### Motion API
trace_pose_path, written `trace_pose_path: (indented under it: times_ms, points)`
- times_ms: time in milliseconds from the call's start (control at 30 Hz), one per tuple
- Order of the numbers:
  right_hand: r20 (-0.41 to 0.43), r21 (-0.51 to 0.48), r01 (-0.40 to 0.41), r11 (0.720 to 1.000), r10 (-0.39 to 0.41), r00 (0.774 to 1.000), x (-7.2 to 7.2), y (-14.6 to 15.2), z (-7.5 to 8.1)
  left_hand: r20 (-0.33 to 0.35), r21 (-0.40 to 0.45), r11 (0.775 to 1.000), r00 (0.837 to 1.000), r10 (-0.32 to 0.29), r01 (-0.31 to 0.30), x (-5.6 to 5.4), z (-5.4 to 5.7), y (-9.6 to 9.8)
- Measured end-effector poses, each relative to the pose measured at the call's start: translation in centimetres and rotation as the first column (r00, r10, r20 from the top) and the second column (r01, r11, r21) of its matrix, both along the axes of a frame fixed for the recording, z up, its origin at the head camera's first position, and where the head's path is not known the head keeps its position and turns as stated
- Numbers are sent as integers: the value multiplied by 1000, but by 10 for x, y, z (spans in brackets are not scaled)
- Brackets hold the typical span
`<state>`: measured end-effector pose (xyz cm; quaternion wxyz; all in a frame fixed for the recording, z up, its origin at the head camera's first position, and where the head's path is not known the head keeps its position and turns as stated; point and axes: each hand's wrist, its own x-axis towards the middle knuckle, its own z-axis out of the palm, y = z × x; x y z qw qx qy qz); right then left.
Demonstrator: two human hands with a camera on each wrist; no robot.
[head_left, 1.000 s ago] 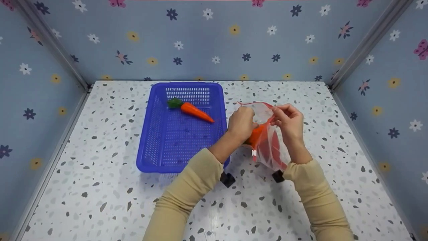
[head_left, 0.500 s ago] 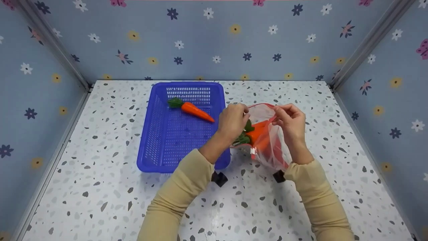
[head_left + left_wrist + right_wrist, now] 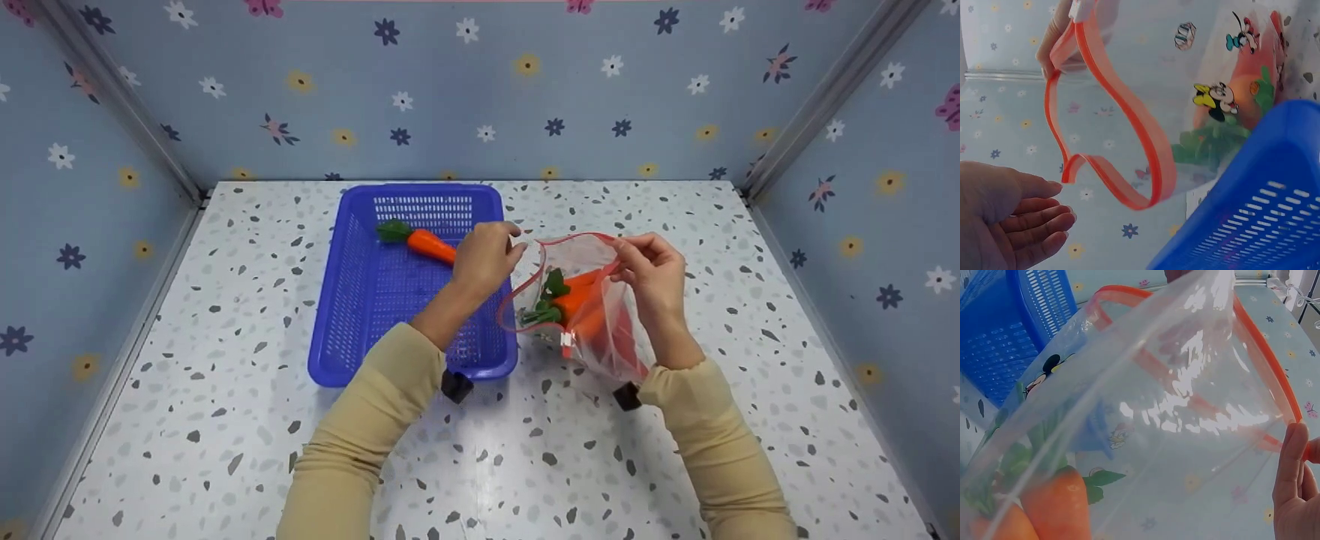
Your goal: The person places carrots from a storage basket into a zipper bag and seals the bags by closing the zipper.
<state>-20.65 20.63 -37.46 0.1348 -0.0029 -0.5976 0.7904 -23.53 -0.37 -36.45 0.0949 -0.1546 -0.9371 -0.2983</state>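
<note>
My right hand (image 3: 657,281) pinches the red-edged rim of a clear zip bag (image 3: 621,352), also seen in the right wrist view at the bag's orange rim (image 3: 1266,354). The bag's mouth gapes toward the left. Inside it lie orange carrots (image 3: 574,300) with green tops; cartoon figures are printed on the plastic. My left hand (image 3: 484,259) hovers over the right side of a blue basket (image 3: 328,300), its loosely bent fingers holding nothing. One carrot (image 3: 429,245) with a green top lies in the basket, its tip hidden behind that hand.
A white zip slider (image 3: 567,339) sits on the bag's edge. The basket stands just left of the bag on a speckled white table (image 3: 247,450). Flower-patterned panels (image 3: 450,90) enclose the table at the back and both sides.
My left hand has come out of the bag's mouth and moved left over the basket, uncovering the green tops of the bagged carrots. My right hand keeps its hold on the rim.
</note>
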Motion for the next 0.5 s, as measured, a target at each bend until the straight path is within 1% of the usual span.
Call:
trace_pose_path:
  times_ms: [167,333,500]
  points:
    - [7,-5,4,1000,-4,1000,0,1,1,1,-18,1000,1000,7,-7,-17,-10,-9]
    - [-13,0,-2,1000,2,1000,0,1,0,29,-59,998,999,23,-21,-32,-21,-16]
    - [-29,10,-9,1000,10,1000,0,2,-1,52,-92,995,998,32,-27,-49,-37,-26]
